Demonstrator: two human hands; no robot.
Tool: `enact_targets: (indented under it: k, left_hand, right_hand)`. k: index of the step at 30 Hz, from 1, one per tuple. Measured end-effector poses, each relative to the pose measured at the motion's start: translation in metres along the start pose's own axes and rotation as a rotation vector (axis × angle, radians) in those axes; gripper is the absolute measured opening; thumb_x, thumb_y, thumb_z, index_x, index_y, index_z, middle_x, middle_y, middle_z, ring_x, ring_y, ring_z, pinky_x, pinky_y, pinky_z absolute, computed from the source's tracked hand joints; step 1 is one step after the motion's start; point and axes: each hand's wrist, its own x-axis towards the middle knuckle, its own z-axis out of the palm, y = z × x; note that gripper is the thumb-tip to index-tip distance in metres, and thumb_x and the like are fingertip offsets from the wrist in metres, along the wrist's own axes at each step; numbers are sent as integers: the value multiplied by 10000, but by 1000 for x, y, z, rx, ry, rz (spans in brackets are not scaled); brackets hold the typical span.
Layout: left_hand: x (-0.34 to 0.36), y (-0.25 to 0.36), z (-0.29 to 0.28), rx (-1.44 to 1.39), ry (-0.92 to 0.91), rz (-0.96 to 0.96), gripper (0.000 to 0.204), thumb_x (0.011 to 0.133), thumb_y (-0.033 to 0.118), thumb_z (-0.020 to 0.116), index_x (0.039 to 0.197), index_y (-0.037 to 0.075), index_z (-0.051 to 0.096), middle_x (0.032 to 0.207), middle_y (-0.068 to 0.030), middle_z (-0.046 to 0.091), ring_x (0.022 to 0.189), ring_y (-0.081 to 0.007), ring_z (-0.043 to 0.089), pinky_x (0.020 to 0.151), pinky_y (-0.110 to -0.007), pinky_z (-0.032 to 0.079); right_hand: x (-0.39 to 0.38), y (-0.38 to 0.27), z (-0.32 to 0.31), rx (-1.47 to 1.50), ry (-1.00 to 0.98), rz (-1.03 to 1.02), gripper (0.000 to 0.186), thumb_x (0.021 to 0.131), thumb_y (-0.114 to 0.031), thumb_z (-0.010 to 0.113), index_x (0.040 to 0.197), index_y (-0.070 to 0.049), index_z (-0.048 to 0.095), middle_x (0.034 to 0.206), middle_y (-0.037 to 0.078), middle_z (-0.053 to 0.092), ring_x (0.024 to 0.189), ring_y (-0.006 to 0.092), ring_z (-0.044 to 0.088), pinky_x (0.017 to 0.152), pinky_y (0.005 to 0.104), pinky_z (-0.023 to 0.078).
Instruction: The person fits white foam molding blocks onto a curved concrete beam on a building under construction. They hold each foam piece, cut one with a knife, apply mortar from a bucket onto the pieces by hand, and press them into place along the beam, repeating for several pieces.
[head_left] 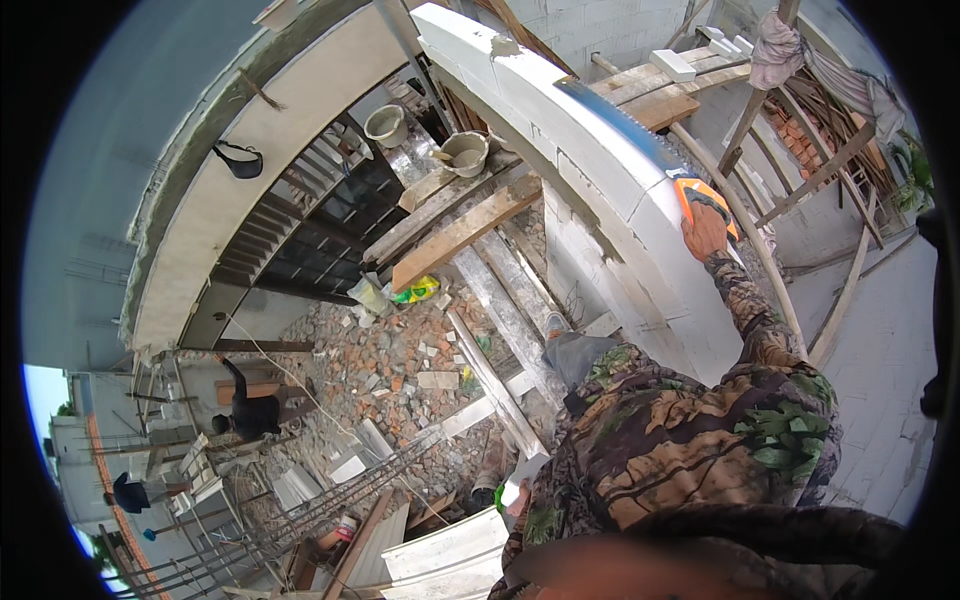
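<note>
Broken brick rubble [390, 365] spreads below a wall of white rectangular blocks [600, 150]; a round, pale bucket [468, 153] stands among rough wooden planks [470, 232], presumably raised to keep it clear of debris. Along the wall's top runs a long handsaw [640, 140] with a blue-grey blade and orange handle [685, 190]. Wrapped around that handle, likely for steering control, the right hand [705, 230] has the blade extending beyond it, toward the upper left. Whether the partly hidden left hand [518, 500] holds anything, I cannot tell.
</note>
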Motion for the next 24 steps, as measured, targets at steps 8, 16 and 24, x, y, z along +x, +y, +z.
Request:
enact_targets:
  k: [8,16,24]
  left_hand:
    - [40,136,24,80,65,14,844,633,376,900,1166,-124,479,1131,-261,570,1041,-403,594,920,-468,486]
    - [98,249,36,211,145,177,829,625,390,902,1127,-130,497,1132,-257,579,1035,-382,603,908,-451,488]
    - [29,421,66,16,252,181,919,639,236,899,1282,-139,360,1205,-213,548,1049,-304,595,883,-426,511]
  right_hand:
    - [-11,-12,2,20,95,54,264,903,-226,600,1059,-15,567,1015,179,530,1007,372,513,873,492,411]
    - [0,-19,-5,6,-28,236,399,913,-383,659,1044,-17,567,1019,182,550,1044,380,523,933,495,397]
    - [63,-49,-11,-131,77,359,377,916,-379,659,1046,-34,584,1031,153,566,1032,360,525,922,472,387]
